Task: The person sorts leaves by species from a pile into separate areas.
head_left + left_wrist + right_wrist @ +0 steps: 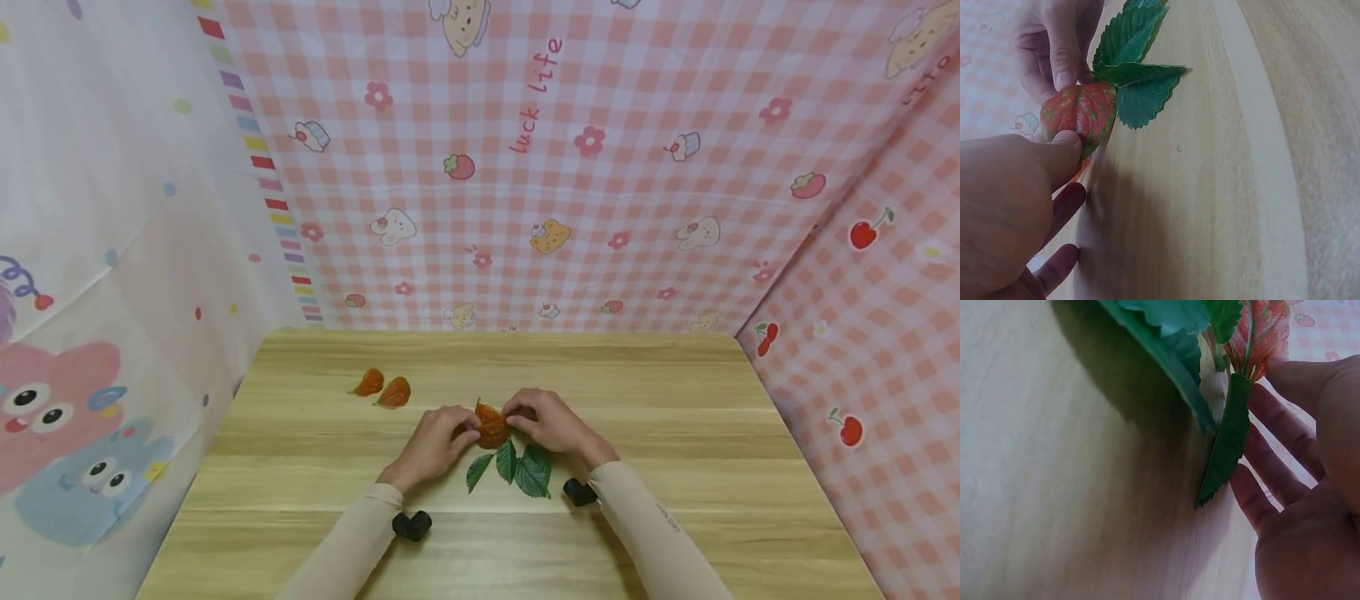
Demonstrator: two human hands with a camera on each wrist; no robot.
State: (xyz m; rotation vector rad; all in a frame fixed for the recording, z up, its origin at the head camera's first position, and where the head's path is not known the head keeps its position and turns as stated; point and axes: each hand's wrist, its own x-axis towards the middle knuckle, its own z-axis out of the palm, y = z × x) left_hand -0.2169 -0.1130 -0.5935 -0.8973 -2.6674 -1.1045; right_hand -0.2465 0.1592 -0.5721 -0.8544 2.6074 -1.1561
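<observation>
In the head view, a red-orange leaf lies between both hands over the middle of the wooden table. My left hand pinches its left edge; in the left wrist view the thumb presses on top of the red leaf with fingers below. On the opposite edge, my right hand pinches the same leaf between thumb and forefinger. Serrated green leaves spread out just below it, toward the person. The right wrist view shows one narrow green leaf beside the right fingers.
Two more orange leaves lie on the wooden table to the back left. Black devices sit at both wrists. A pink checked cloth hangs behind the table, with printed cloths on both sides.
</observation>
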